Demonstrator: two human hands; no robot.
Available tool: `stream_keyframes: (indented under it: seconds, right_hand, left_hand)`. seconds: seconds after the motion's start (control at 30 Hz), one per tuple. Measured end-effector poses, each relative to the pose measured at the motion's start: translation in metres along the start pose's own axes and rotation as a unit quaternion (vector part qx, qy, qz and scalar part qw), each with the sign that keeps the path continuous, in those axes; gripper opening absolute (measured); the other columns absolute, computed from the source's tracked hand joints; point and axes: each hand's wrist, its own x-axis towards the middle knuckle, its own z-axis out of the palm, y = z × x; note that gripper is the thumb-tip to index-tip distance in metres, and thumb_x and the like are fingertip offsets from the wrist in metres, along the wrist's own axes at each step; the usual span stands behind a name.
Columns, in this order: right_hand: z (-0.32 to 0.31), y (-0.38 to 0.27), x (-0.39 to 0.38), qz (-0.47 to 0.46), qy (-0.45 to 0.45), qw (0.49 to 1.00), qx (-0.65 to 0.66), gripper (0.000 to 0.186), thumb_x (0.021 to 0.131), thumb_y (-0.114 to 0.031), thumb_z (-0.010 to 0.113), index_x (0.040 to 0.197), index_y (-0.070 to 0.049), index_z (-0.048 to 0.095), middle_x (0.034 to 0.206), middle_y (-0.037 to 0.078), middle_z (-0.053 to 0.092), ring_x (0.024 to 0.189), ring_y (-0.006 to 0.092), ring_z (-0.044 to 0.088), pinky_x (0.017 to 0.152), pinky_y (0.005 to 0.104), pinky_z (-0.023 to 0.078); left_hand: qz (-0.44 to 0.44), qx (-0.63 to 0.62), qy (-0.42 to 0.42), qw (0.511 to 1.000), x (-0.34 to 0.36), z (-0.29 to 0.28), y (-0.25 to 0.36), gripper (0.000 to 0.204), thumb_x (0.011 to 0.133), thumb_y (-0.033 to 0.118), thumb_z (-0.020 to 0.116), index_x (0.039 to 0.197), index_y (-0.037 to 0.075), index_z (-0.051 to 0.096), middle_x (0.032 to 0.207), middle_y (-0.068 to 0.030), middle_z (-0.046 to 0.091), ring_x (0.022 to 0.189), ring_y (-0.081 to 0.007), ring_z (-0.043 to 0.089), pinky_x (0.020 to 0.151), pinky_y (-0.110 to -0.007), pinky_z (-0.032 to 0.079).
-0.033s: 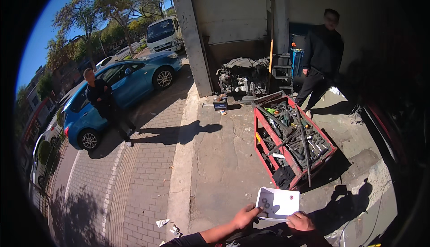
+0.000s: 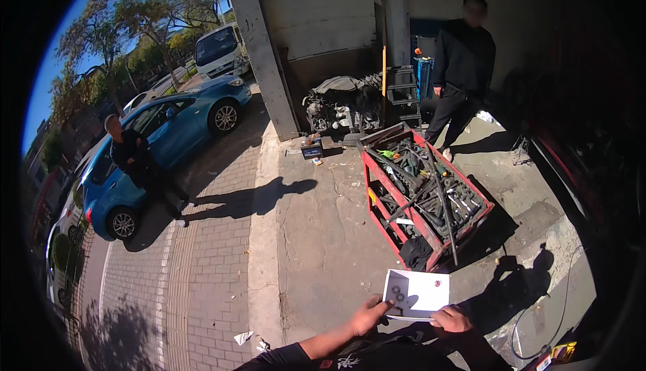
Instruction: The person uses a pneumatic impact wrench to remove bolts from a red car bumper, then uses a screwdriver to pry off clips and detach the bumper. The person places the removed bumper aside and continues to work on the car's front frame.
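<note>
My left hand (image 2: 369, 312) grips the left edge of a shallow white cardboard box (image 2: 426, 290), thumb on top. At its right lower corner, my right hand (image 2: 451, 318) also holds it. Inside the box lie dark rings (image 2: 398, 294), a small dark piece near the bottom left and a small red item (image 2: 437, 283) at the upper right. Just beyond the box stands an open red tool cart (image 2: 444, 243), filled with wrenches, long bars and other dark tools, with a black cloth (image 2: 417, 254) in its near corner.
A person (image 2: 126, 155) stands on the pavement beside a blue car (image 2: 168, 142); another (image 2: 461, 61) stands right, behind the cart. An engine (image 2: 343, 108), a battery (image 2: 311, 147) and a step ladder (image 2: 404, 95) line the wall beside a concrete pillar (image 2: 269, 81). A hose (image 2: 558, 324) lies lower right.
The view has turned slightly, so the wall, cart and standing person on the right sit further left and higher. The box appears a little higher, still held in both my hands.
</note>
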Motion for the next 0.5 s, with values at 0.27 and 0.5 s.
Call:
stream_keyframes:
  seconds: [0.27, 0.5]
  right_hand:
    - [-0.156, 0.239, -0.089, 0.239, 0.103, 0.963, -0.066, 0.017, 0.095, -0.017, 0.071, 0.107, -0.005, 0.073, 0.099, 0.015, 0.069, 0.092, 0.0357, 0.072, 0.080, 0.0466, 0.060]
    - [-0.340, 0.414, -0.220, 0.358, 0.062, 0.928, -0.088, 0.017, 0.096, -0.016, 0.069, 0.112, -0.008, 0.071, 0.106, 0.014, 0.066, 0.101, 0.0336, 0.070, 0.087, 0.0462, 0.059]
  left_hand:
    - [-0.046, 0.077, -0.218, 0.972, 0.298, 0.254, 0.088, 0.041, 0.109, 0.032, 0.061, 0.132, -0.002, 0.064, 0.117, -0.0129, 0.071, 0.098, -0.0244, 0.070, 0.082, -0.040, 0.061]
    - [-0.103, 0.105, -0.211, 0.966, 0.417, 0.574, 0.110, 0.042, 0.107, 0.036, 0.062, 0.135, 0.004, 0.061, 0.112, -0.0094, 0.071, 0.090, -0.0188, 0.068, 0.077, -0.036, 0.059]
